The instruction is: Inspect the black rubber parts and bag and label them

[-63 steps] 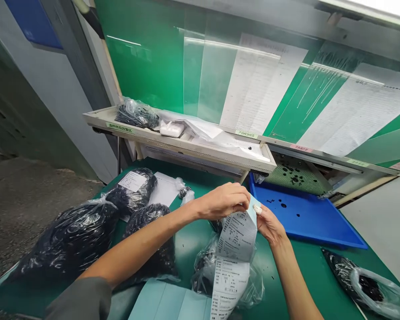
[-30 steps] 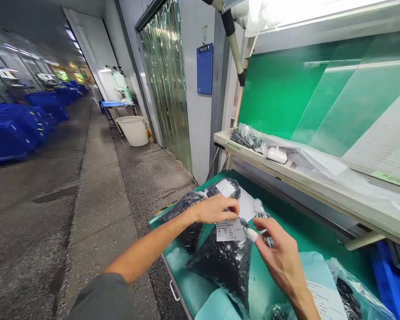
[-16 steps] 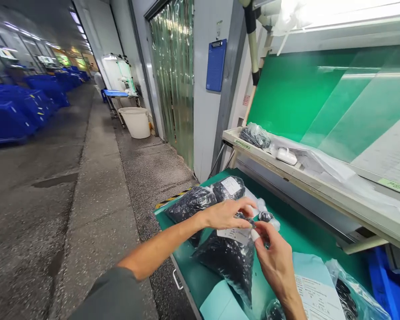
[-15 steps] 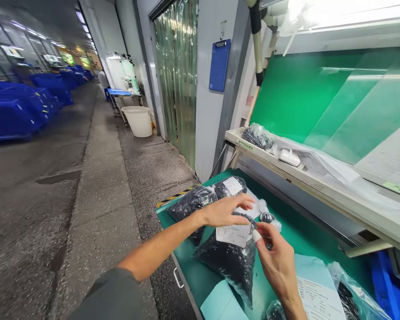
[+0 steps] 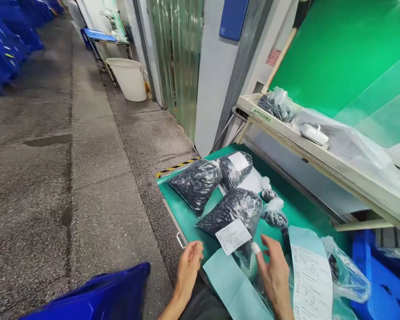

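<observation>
A clear bag of small black parts (image 5: pixel 235 209) lies on the green bench top (image 5: pixel 183 218), with a white printed label (image 5: pixel 234 236) stuck on its near end. My left hand (image 5: pixel 189 266) hovers at the bench's front edge, fingers loosely apart, holding nothing. My right hand (image 5: pixel 273 272) is just right of the label, fingers spread and empty, with a white cot on one fingertip. Two more bags of black parts (image 5: pixel 196 182) (image 5: pixel 236 168) lie farther back. A long printed paper strip (image 5: pixel 310 278) lies to the right of my right hand.
Small knotted bags (image 5: pixel 274 213) sit mid-bench. A pale blue sheet (image 5: pixel 231 286) hangs over the front edge. A raised shelf (image 5: pixel 306 153) holds a bag and a white device (image 5: pixel 314 133). Blue bin (image 5: pixel 100 295) below left, blue tray (image 5: pixel 380 284) at right. White bucket (image 5: pixel 128 79) on the aisle floor.
Both hands have let go of the labelled bag and drawn back toward me. The bag now rests flat on the bench. The view has tilted down.
</observation>
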`<state>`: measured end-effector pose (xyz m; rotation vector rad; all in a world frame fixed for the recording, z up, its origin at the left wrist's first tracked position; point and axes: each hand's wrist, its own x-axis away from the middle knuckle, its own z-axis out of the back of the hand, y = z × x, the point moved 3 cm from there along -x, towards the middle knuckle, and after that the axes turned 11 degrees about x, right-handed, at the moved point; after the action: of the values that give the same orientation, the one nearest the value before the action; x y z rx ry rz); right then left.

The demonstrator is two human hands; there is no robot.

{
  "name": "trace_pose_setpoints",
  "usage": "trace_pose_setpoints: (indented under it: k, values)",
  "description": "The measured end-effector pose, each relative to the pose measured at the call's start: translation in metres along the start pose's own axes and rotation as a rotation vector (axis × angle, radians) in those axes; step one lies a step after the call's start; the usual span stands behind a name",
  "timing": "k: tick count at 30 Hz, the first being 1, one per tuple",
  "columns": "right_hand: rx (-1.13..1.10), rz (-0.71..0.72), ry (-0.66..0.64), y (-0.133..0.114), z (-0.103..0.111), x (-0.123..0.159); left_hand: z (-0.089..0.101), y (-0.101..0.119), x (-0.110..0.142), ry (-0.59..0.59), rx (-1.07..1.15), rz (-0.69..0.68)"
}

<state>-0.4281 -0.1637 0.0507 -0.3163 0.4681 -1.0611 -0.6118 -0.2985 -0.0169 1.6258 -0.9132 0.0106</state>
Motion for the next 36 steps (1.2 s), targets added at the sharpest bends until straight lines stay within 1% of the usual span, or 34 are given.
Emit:
trace_pose_setpoints:
  k: [2,4,6,8,11,14,16,18,21,24,26,29,31,32,34,36]
  values:
    - [-0.041,-0.006,-0.101,-0.002,-0.001,-0.012,-0.012,-0.004,0.01,-0.154,0.027,0.15]
    - [-0.056,0.007,-0.137,-0.011,-0.001,-0.027,-0.028,-0.001,0.012,-0.215,0.103,0.266]
    - [-0.025,0.008,-0.144,-0.021,-0.003,-0.039,-0.042,0.001,0.011,-0.217,0.186,0.356]
    - [0.003,-0.002,-0.163,-0.028,-0.006,-0.046,-0.052,0.001,0.008,-0.192,0.253,0.406]
    - [-0.011,0.006,-0.207,-0.031,-0.009,-0.05,-0.057,-0.002,0.004,-0.16,0.272,0.396]
    - [-0.048,0.03,-0.218,-0.035,-0.005,-0.047,-0.057,-0.005,0.003,-0.172,0.258,0.398]
    - [-0.041,0.075,-0.212,-0.042,0.001,-0.042,-0.054,-0.004,0.004,-0.19,0.264,0.412]
    - [0.012,0.172,-0.184,-0.054,0.006,-0.033,-0.052,-0.001,0.006,-0.21,0.271,0.385]
    - [0.176,0.371,-0.063,-0.077,0.009,-0.015,-0.049,0.005,0.008,-0.233,0.292,0.319]
    - [0.308,0.543,0.04,-0.099,0.003,0.007,-0.047,0.007,0.007,-0.268,0.388,0.322]
    - [0.33,0.602,0.066,-0.109,-0.003,0.021,-0.046,0.006,0.006,-0.302,0.455,0.333]
    - [0.301,0.625,0.059,-0.115,-0.007,0.037,-0.042,0.0,0.006,-0.354,0.476,0.383]
    - [0.234,0.632,0.025,-0.114,-0.004,0.041,-0.037,-0.001,0.008,-0.387,0.492,0.42]
    - [0.196,0.621,0.008,-0.113,-0.002,0.041,-0.033,0.001,0.009,-0.399,0.512,0.415]
    - [0.135,0.557,0.006,-0.108,0.003,0.036,-0.025,0.01,0.009,-0.409,0.544,0.354]
    - [0.1,0.485,0.016,-0.104,0.004,0.03,-0.016,0.025,0.005,-0.401,0.538,0.257]
